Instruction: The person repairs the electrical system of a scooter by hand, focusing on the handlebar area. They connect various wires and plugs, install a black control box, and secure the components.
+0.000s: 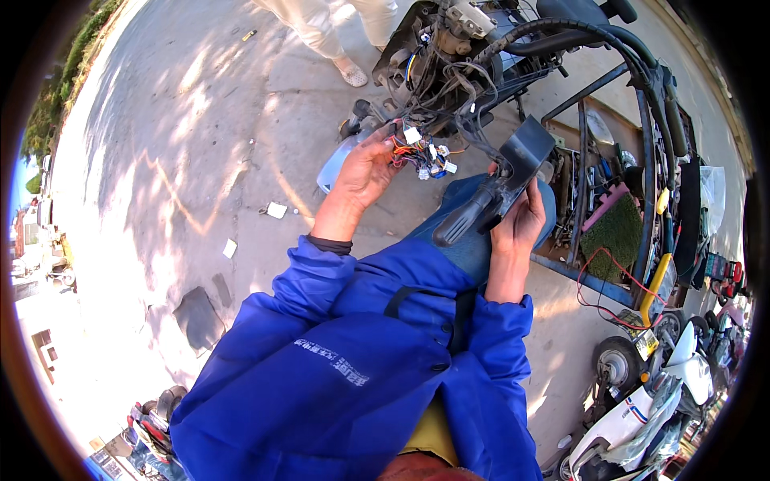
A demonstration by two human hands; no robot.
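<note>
The left hand (365, 172) curls its fingers around a bundle of coloured wires with white connectors (421, 152), which hangs from the stripped front of a scooter (449, 48). The right hand (517, 220) is clamped on a dark handlebar grip with its plastic housing (489, 196), held over the person's blue-clad knee. Just beyond lies an open tool tray (597, 192), and another person's legs (333, 32) stand on the concrete ground (200, 120).
</note>
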